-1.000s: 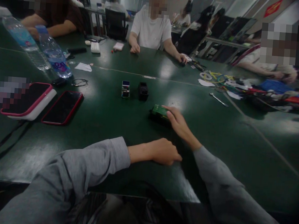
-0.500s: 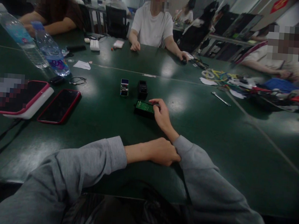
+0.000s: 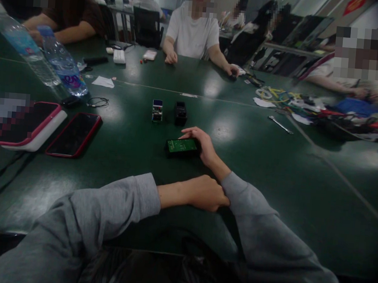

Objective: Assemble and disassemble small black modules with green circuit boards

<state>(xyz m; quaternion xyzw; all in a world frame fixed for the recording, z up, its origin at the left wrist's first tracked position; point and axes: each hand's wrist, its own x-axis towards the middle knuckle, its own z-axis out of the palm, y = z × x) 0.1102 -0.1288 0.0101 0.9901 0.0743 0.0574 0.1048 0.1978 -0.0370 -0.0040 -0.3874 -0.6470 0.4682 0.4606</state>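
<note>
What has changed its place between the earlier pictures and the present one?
The green circuit board moved left and slightly toward the person; the right hand moved left with it. The left hand, wrench and red phone stayed in place.

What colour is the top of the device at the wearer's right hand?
The device's top is green with small pale marks, clearest in the head view.
</note>
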